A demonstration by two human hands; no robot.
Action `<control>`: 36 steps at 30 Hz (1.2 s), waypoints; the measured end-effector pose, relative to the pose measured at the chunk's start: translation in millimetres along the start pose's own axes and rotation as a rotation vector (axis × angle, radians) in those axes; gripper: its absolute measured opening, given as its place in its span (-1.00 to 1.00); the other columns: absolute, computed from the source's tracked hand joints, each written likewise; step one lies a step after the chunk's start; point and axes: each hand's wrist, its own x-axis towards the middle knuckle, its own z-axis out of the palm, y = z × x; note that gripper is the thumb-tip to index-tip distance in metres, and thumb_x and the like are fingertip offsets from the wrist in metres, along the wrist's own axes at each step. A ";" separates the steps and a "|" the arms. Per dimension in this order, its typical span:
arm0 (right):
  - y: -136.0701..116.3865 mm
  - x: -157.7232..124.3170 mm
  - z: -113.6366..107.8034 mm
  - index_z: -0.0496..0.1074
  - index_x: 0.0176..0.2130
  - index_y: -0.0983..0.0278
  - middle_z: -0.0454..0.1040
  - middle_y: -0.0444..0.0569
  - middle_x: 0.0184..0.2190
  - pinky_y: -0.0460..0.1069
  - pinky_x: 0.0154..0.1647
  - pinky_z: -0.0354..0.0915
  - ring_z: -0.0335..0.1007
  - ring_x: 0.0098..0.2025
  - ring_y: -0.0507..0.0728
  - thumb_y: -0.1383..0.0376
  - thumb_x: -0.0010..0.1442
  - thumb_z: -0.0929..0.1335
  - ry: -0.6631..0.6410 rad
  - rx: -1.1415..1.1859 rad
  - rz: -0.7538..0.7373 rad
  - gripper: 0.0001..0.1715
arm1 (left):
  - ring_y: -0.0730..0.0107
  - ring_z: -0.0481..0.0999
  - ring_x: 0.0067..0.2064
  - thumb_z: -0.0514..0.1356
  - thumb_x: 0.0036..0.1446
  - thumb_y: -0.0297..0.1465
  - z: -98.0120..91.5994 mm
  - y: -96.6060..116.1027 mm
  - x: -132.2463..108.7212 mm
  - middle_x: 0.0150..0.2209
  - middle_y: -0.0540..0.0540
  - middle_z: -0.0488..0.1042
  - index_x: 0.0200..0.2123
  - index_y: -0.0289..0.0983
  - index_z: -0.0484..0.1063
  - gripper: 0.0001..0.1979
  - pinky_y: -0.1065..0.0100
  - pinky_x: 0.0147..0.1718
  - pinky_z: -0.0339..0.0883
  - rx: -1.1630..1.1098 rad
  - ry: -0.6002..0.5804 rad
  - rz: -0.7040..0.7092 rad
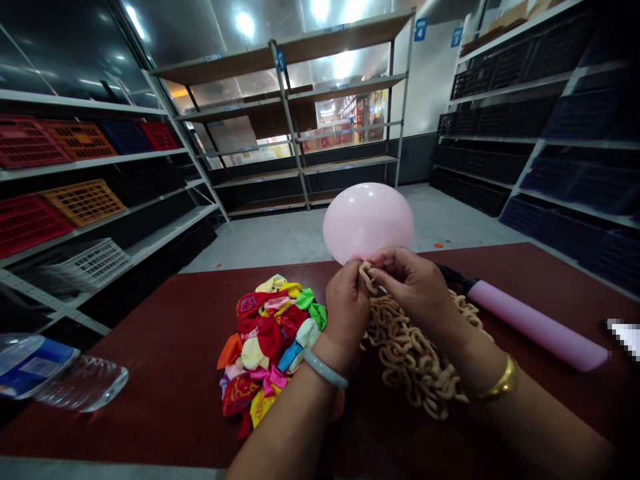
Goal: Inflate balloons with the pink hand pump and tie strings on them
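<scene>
An inflated pink balloon is held up above the dark red table. My left hand and my right hand both pinch closed at its neck, where a beige rubber band is caught between the fingers. Under my hands lies a pile of beige rubber bands. A heap of flat balloons in many colours lies just left of my left wrist.
A pink hand pump lies on the table at the right. A clear water bottle lies on its side at the left edge. Metal shelves with plastic crates line both sides and the back.
</scene>
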 end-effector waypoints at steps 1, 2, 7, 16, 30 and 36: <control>0.6 0.8 -1.0 0.45 -0.22 0.21 0.53 -0.07 -0.31 0.00 -0.25 0.36 0.45 -0.29 0.08 0.21 0.18 0.40 -0.027 0.051 0.051 -0.84 | 0.41 0.41 -0.33 0.03 0.33 -0.40 -0.4 0.5 -0.1 -0.37 -0.02 0.46 -0.30 -0.24 0.38 -0.82 0.41 -0.34 0.20 0.016 -0.011 0.009; 0.8 1.6 -2.1 0.46 -0.23 0.21 0.52 -0.08 -0.32 -0.01 -0.27 0.36 0.44 -0.30 0.08 0.20 0.17 0.41 -0.050 0.089 0.090 -0.83 | 0.41 0.41 -0.33 0.03 0.33 -0.40 -0.7 0.9 -0.3 -0.37 -0.02 0.45 -0.31 -0.24 0.37 -0.82 0.41 -0.34 0.20 0.033 -0.024 0.019; -1.9 4.5 -7.4 0.46 -0.30 0.25 0.47 -0.12 -0.40 -0.05 -0.37 0.32 0.37 -0.39 0.03 0.19 0.09 0.44 -0.119 0.257 0.221 -0.81 | 0.39 0.43 -0.32 0.04 0.30 -0.44 -1.1 0.6 -1.2 -0.35 -0.04 0.47 -0.31 -0.24 0.37 -0.85 0.40 -0.34 0.20 0.133 -0.042 0.071; -1.7 4.6 -9.3 0.45 -0.31 0.26 0.46 -0.13 -0.41 -0.06 -0.38 0.33 0.37 -0.39 0.01 0.20 0.05 0.46 -0.110 0.297 0.274 -0.78 | 0.37 0.45 -0.31 0.06 0.28 -0.47 -1.7 -0.1 -1.4 -0.33 -0.06 0.50 -0.28 -0.25 0.39 -0.88 0.39 -0.34 0.20 0.225 -0.054 0.097; -5.3 6.0 -8.5 0.41 -0.43 0.27 0.43 -0.16 -0.51 -0.07 -0.43 0.31 0.34 -0.46 0.01 0.19 -0.07 0.51 -0.132 0.430 0.387 -0.72 | 0.34 0.45 -0.32 0.06 0.30 -0.40 -3.6 4.0 0.1 -0.34 -0.07 0.50 -0.29 -0.23 0.40 -0.86 0.37 -0.35 0.20 0.236 -0.074 0.033; -6.8 2.0 2.9 0.38 -0.43 0.25 0.45 -0.16 -0.42 -0.08 -0.37 0.33 0.35 -0.40 -0.02 0.16 -0.07 0.54 -0.031 0.704 0.453 -0.67 | 0.40 0.46 -0.30 0.02 0.35 -0.34 -0.8 5.5 0.6 -0.32 -0.04 0.51 -0.24 -0.24 0.40 -0.81 0.41 -0.31 0.23 0.042 0.048 -0.069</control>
